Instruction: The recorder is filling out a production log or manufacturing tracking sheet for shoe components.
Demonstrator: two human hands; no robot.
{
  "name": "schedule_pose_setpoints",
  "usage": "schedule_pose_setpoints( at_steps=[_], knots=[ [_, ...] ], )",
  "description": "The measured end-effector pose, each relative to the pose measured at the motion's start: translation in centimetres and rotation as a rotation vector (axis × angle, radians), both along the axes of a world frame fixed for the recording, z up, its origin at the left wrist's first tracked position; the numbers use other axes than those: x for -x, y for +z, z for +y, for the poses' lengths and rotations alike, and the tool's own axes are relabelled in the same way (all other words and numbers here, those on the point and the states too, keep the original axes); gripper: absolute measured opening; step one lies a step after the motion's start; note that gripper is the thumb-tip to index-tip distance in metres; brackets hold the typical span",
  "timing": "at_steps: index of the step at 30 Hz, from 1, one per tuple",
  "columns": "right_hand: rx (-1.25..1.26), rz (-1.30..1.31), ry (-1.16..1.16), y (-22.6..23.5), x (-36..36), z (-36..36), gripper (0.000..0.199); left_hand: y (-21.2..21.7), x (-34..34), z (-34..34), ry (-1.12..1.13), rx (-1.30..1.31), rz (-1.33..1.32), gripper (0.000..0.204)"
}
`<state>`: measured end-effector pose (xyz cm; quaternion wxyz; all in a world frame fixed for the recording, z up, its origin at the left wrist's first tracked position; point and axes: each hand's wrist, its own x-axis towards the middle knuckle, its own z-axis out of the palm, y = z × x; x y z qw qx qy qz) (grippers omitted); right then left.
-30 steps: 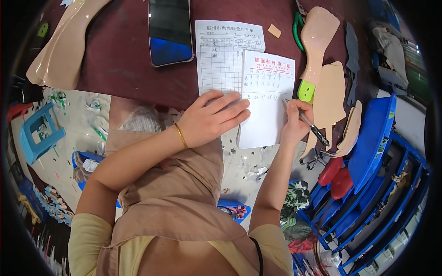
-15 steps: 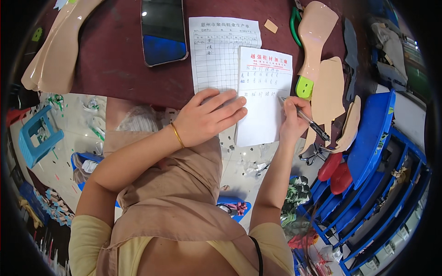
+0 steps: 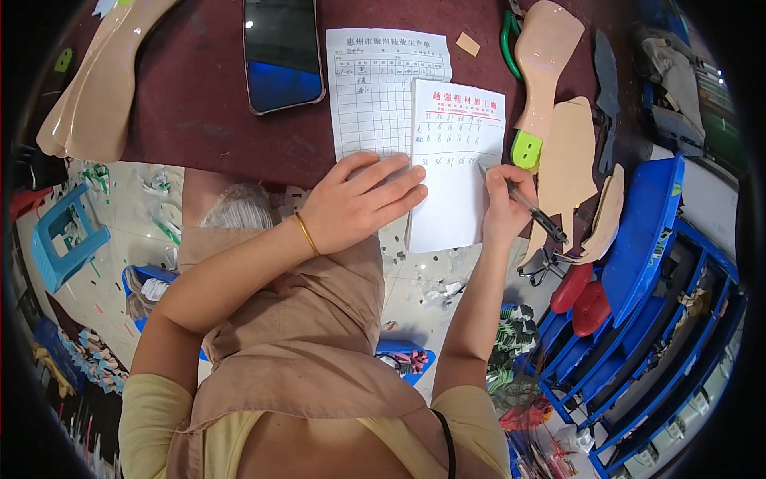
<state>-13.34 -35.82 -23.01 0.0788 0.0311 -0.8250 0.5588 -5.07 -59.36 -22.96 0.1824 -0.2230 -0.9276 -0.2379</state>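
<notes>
A white notepad (image 3: 451, 203) with red print at its head and rows of handwriting lies at the table's near edge, its lower part jutting out over it. My right hand (image 3: 506, 206) grips a pen (image 3: 544, 221), its tip on the paper at the right end of the lowest handwritten row. Flat on the pad's left edge lies my left hand (image 3: 359, 195), fingers stretched out, holding nothing. Partly under the pad is a printed form sheet (image 3: 363, 120) with a grid and some handwriting.
A phone (image 3: 283, 64) lies left of the papers on the dark red table (image 3: 191, 96). Glossy beige shoe-form pieces (image 3: 92, 104) are at far left. Another beige form (image 3: 546, 56), green-handled scissors (image 3: 509, 48) and tan cut pieces (image 3: 568, 156) lie right. A blue rack (image 3: 654, 335) stands lower right.
The pen tip has shifted slightly left and up along the lowest row, and my right hand with it. My left hand stays in place.
</notes>
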Motion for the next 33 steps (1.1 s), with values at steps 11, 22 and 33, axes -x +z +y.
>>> schedule_pose_setpoints(
  at_steps=[11,22,33],
  knots=[
    [0.042,-0.063,-0.036,0.4,-0.2,-0.3,0.007,0.0,0.0,-0.1,-0.004,0.004,-0.001,0.033],
    [0.304,-0.059,-0.131,0.8,-0.3,-0.8,0.007,0.0,0.1,0.0,-0.003,-0.004,0.012,0.033],
    [0.31,-0.033,-0.153,0.9,-0.2,-1.1,0.006,0.1,0.1,0.0,-0.005,-0.011,0.014,0.033]
  ],
)
